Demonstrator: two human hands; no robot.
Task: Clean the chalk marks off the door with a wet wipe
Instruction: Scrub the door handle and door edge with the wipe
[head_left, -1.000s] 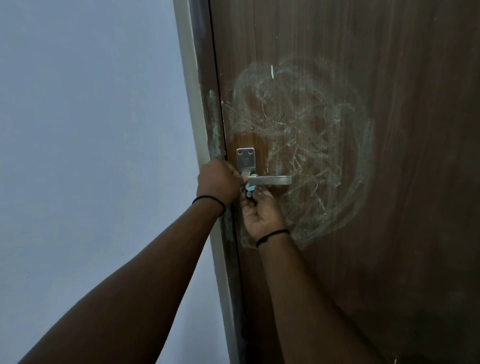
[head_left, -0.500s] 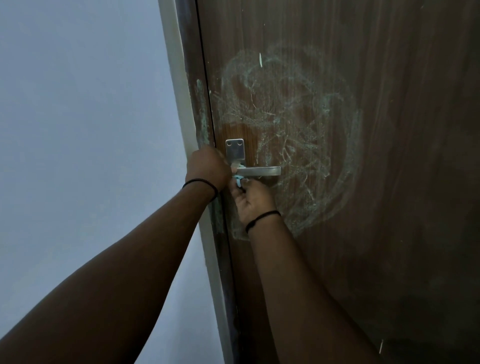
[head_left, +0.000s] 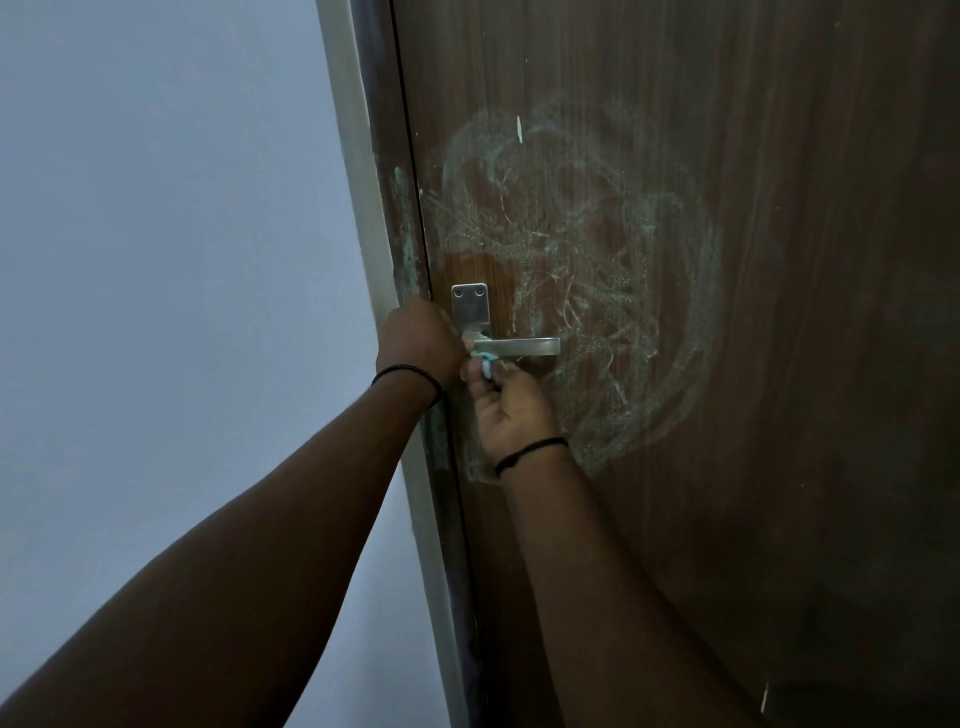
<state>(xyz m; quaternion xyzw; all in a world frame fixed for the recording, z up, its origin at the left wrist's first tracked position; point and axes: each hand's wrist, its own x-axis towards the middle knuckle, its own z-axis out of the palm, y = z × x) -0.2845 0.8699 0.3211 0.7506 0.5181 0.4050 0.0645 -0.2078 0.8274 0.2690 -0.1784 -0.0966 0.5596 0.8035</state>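
- Left hand (head_left: 420, 340) raised to the door's latch edge, fingers curled shut at the base of the lever handle (head_left: 519, 346); whether on the handle or the edge, cannot tell.
- Right hand (head_left: 511, 410) just below the lever, palm turned toward the camera, fingers pinched closed on a small bunched wet wipe (head_left: 485, 364), pale with a blue tint.
- Wipe pressed up against the underside of the handle, close to the metal backplate (head_left: 470, 306).
- Black bands (head_left: 530, 452) on both wrists.
- Brown wooden door (head_left: 779, 364) smeared with whitish-green chalk marks (head_left: 597, 270), swirled in a broad ring around and right of the handle.
- Chalk streaks also on the door frame (head_left: 402, 234) beside the grey wall (head_left: 156, 260).
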